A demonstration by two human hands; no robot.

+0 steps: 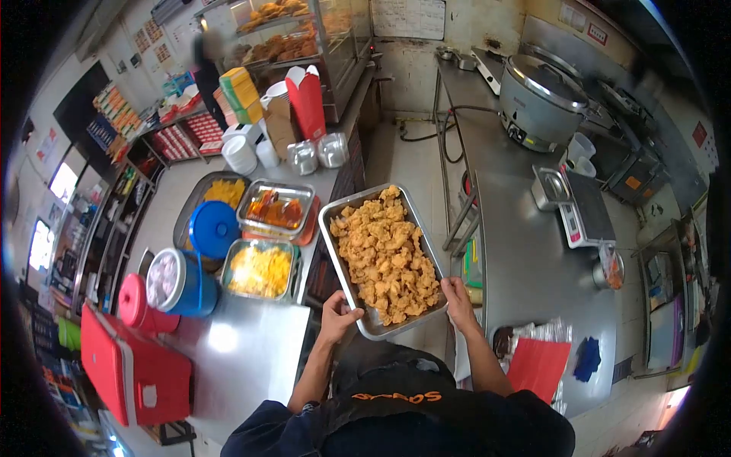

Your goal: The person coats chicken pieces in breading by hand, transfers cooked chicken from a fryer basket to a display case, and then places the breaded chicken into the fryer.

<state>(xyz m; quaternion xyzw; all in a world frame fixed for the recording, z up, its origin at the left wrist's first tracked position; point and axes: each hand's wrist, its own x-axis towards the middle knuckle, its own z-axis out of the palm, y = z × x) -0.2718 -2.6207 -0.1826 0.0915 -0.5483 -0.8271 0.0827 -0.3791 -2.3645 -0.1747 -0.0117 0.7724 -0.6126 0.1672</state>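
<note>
A metal tray (329, 228) heaped with fried chicken pieces (388, 255) is held out in front of my body, between two steel counters. My left hand (337, 316) grips its near left corner, thumb over the rim. On the near right side, my right hand (459, 303) is closed on the tray's edge, its fingers partly hidden beneath. Chicken covers most of the tray, with some bare metal at the near end. Left of the tray, a steel pan of shredded yellow food (261, 269) and a pan of reddish-brown food in sauce (274, 209) stand on the counter.
The left counter (236, 358) bears a red cooler box (137, 369), a blue bucket (179, 282) and a blue lid (214, 228). A glass food cabinet (335, 46) stands behind. On the right counter (525, 266) are a large cooker (541, 103), scale (586, 209) and red packet (537, 364).
</note>
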